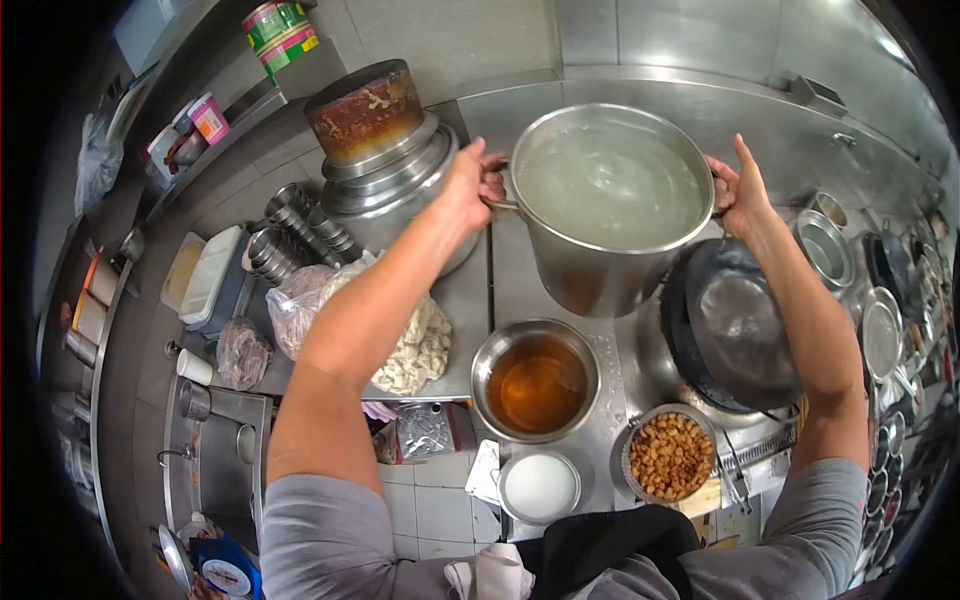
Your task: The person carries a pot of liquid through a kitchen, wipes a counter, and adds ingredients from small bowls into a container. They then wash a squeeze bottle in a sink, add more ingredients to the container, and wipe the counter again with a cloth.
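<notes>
A tall steel stockpot [575,265] stands on the steel counter, nearly full of cloudy pale liquid [612,180]. On its left side, my left hand [472,185] has its fingers wrapped round the loop handle [507,205]. My right hand [742,190] grips the opposite handle, with the thumb pointing up. Directly in front of the pot is a steel bowl [480,385] of amber liquid. A smaller bowl of white liquid [540,487] and a bowl of browned fried pieces [672,456] sit nearer my body. A dark wok [745,315] lies beneath my right forearm.
Left of the stockpot, a large lidded pot [390,215] carries a scorched, upturned pot [365,110]. Plastic bags of pale pieces [415,345] lie under my left forearm. Stacked steel cups [290,235] and a white-lidded tub [212,275] are farther left. Pans and strainers [882,340] line the right side.
</notes>
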Tool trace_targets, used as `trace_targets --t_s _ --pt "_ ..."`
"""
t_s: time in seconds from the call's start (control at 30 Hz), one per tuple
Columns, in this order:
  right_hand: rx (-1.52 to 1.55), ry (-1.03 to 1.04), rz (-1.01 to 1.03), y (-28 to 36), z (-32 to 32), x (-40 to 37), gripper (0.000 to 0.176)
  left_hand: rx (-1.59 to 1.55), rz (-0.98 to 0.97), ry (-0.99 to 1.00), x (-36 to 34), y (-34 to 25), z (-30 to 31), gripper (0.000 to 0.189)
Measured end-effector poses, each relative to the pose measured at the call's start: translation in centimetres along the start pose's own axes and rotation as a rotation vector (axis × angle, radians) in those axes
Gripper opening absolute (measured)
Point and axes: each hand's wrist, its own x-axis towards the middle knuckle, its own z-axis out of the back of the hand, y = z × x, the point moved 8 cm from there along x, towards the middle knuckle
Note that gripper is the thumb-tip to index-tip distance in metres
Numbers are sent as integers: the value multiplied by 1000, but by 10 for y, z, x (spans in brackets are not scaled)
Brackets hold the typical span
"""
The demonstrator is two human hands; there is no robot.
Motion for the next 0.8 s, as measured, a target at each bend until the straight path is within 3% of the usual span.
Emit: trace_targets --t_s 0.07,0.27,0.43,0.53,0.8 --pt "-65 -1 -5 -11 12 29 73 41 -7 -109 11 11 14 45" --pt "-133 -99 -72 -62 40 83 79 54 -34 -137 51 45 54 49" --pt "-98 -99 -155 -114 61 121 76 11 34 -281 78 83 106 48" --pt "-86 -142 -203 -141 66 138 79 -68 73 -231 94 102 129 45" --pt "-152 -176 -290 -211 82 182 103 -52 88 -299 114 132 187 30"
